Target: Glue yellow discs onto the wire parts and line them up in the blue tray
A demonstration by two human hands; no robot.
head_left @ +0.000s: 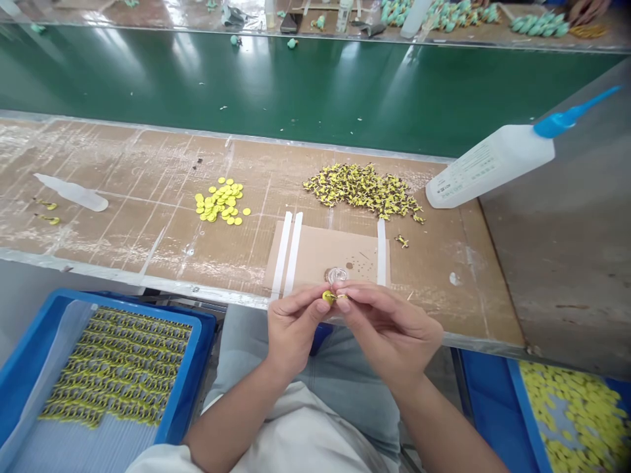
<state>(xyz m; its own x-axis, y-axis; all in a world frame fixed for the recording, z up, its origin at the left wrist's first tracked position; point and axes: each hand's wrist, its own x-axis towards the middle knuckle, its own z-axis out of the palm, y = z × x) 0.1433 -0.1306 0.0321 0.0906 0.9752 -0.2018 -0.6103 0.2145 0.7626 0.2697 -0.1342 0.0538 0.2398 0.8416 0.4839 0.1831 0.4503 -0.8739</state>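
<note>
While left hand (294, 328) and right hand (389, 328) pinch a small yellow part (328, 297) closely, a cardboard sheet (328, 253) lies just ahead.

**Work line with a green conveyor belt (296, 85) between two benches**
Light streaks across the belt; a scuffed wooden workbench (148, 164) runs along the near side, a matching bench (148, 12) beyond, a grey metal panel (557, 263) at right.
</note>
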